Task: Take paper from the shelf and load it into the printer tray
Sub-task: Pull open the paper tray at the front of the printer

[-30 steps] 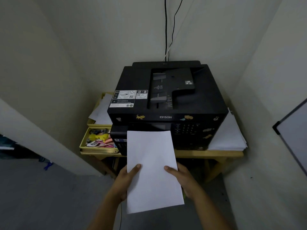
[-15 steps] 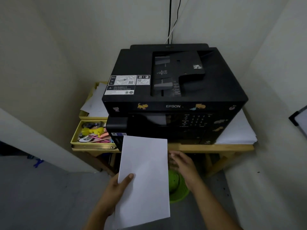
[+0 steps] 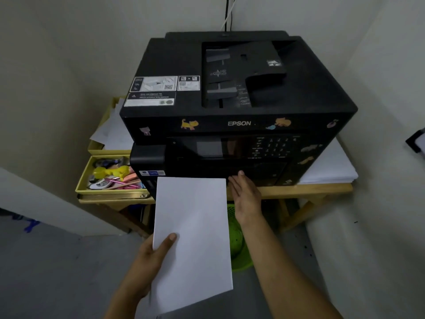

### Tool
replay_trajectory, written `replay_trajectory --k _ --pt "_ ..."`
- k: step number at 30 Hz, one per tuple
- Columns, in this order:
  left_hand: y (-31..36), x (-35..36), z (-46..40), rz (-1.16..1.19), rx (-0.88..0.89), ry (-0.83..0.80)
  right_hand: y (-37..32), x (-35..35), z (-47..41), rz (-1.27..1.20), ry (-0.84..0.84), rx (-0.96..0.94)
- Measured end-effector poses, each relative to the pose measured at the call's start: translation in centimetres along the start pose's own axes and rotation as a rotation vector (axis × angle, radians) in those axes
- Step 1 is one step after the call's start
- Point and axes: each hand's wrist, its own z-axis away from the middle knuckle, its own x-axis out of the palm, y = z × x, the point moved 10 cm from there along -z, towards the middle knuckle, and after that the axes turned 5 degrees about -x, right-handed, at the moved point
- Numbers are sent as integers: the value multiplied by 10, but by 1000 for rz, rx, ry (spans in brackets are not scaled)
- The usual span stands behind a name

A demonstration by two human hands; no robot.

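The left hand [image 3: 153,254] grips the paper stack [image 3: 192,229]; the right hand [image 3: 246,194], open-palmed, reaches the Epson printer [image 3: 230,123] front. Pull the tray squarely, paper level.

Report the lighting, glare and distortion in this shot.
Head view: dim, flat light; the black printer front is murky, keypad barely legible. The paper in the left hand is the brightest area. Wide-angle lens bows walls and table edges. The right hand looks slightly soft.

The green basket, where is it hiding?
The green basket sits low on the floor under the wooden table, below the printer, peeking out between the held paper and the right forearm.
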Motion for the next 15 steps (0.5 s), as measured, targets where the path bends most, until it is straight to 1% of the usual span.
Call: replay_trajectory --k 7,11,15 --pt "4 2 -9 -38 62 -93 8 1 -6 -76 36 5" --pt "9 2 -12 -42 73 -98 8 8 -1 -128 8 1" --pt "8 0 -16 -53 62 -91 13 10 0 -161 24 -2"
